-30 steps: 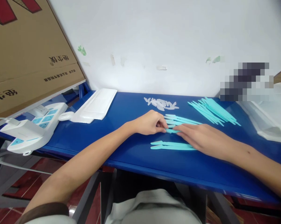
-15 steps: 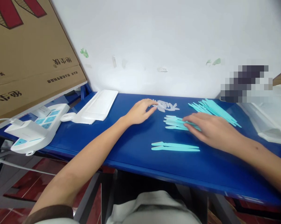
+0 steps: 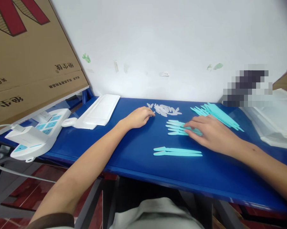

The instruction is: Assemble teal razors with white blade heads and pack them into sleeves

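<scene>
My left hand is closed at the left edge of a loose pile of small translucent plastic caps, thumb and fingertips together on what looks like one cap. My right hand lies over a row of several teal eyebrow razors, its thumb and forefinger pinching one near the middle; the palm hides their right ends. Closer to the table's front edge, two more teal razors lie side by side. Behind my right hand a larger heap of teal razors is fanned out.
A blue table stands against a white wall. White flat packets lie at left, beside a power strip with chargers and cables. A large cardboard box leans at far left. Translucent plastic bags sit at right.
My left hand has moved slightly left and down, away from the cap pile's middle, and its fingers have closed. My right hand stays over the razor row, its fingertips almost unmoved.
</scene>
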Demonstrator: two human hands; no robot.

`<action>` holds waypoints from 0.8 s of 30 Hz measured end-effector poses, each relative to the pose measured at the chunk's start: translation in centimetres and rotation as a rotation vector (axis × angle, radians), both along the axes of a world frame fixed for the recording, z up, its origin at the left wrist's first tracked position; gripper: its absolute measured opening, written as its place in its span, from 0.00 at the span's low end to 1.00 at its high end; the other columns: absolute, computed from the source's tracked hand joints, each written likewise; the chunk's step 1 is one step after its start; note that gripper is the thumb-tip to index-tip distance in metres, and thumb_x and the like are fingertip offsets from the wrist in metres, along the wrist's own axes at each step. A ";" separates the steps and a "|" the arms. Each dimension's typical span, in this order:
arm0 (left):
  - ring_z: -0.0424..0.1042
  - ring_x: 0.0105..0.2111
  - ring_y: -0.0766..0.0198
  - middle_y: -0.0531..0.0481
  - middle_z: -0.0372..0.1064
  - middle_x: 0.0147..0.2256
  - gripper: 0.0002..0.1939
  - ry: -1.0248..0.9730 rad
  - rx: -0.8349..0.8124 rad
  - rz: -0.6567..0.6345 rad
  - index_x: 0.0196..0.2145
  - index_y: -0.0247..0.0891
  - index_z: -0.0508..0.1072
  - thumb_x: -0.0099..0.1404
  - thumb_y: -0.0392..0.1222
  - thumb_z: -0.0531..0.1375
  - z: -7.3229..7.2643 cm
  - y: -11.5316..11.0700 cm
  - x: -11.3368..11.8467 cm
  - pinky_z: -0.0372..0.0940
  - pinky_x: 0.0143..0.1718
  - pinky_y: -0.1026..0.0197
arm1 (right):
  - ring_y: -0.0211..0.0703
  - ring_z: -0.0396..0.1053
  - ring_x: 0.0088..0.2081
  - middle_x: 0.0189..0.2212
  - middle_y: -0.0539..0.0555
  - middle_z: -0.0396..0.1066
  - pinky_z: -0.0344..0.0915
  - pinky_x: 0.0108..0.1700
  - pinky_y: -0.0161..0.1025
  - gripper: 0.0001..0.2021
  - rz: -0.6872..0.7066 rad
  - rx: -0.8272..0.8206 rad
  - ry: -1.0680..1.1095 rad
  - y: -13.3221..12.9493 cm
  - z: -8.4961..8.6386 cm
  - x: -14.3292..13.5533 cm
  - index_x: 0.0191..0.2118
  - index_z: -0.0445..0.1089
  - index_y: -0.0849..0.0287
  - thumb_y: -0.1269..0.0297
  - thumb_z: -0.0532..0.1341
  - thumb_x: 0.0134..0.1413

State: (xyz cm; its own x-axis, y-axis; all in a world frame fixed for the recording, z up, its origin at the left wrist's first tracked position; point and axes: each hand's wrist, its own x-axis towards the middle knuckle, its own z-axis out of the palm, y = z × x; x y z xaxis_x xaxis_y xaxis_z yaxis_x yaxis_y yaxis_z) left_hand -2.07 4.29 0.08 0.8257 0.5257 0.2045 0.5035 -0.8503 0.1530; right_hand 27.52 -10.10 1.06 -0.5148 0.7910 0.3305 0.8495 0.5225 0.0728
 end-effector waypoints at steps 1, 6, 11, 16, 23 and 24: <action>0.75 0.55 0.54 0.41 0.77 0.54 0.22 -0.024 -0.005 -0.007 0.54 0.34 0.79 0.71 0.29 0.49 0.1 -0.1 0.0 0.66 0.60 0.52 | 0.48 0.73 0.34 0.32 0.55 0.76 0.58 0.40 0.47 0.19 0.016 -0.040 0.013 -0.2 0.2 -0.2 0.42 0.77 0.57 0.55 0.51 0.72; 0.75 0.50 0.56 0.42 0.78 0.49 0.24 -0.142 -0.027 0.000 0.56 0.37 0.77 0.71 0.29 0.48 -0.4 -0.2 0.3 0.67 0.56 0.54 | 0.43 0.63 0.23 0.16 0.48 0.66 0.60 0.40 0.46 0.19 0.051 -0.214 0.056 -1.4 0.5 -1.5 0.36 0.76 0.55 0.53 0.53 0.72; 0.67 0.59 0.51 0.40 0.70 0.60 0.24 -0.128 -0.048 0.011 0.62 0.38 0.73 0.74 0.34 0.48 -1.0 -0.5 1.2 0.62 0.63 0.46 | 0.45 0.70 0.28 0.19 0.51 0.69 0.60 0.30 0.38 0.14 0.130 -0.265 0.150 -2.1 0.6 -2.2 0.39 0.78 0.55 0.58 0.55 0.69; 0.50 0.70 0.34 0.39 0.46 0.74 0.26 0.052 -0.017 0.117 0.69 0.46 0.65 0.78 0.45 0.47 -0.4 -1.6 2.5 0.55 0.64 0.28 | 0.42 0.72 0.33 0.33 0.55 0.75 0.66 0.36 0.39 0.11 0.297 -0.241 0.204 -2.6 0.9 -2.9 0.34 0.72 0.57 0.63 0.56 0.68; 0.59 0.65 0.41 0.38 0.57 0.69 0.25 0.080 0.023 0.074 0.64 0.42 0.72 0.78 0.48 0.47 -0.1 -1.4 1.2 0.59 0.63 0.35 | 0.43 0.72 0.32 0.34 0.55 0.75 0.67 0.36 0.40 0.06 0.319 -0.189 0.205 -2.7 0.6 -2.9 0.42 0.72 0.57 0.63 0.59 0.66; 0.63 0.62 0.43 0.37 0.61 0.66 0.24 0.070 0.025 0.055 0.62 0.39 0.74 0.78 0.47 0.47 0.0 -1.2 0.7 0.60 0.63 0.38 | 0.43 0.73 0.33 0.35 0.55 0.76 0.68 0.37 0.40 0.06 0.331 -0.191 0.199 -2.7 0.5 -2.9 0.43 0.72 0.57 0.63 0.59 0.66</action>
State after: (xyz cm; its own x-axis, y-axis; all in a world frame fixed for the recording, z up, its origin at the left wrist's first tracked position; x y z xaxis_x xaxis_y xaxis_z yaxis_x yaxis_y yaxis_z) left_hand -1.32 3.05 0.07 0.8082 0.5665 0.1611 0.5586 -0.8240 0.0953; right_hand 24.60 -12.84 1.58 -0.6922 0.6506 0.3123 0.6215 0.7574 -0.2003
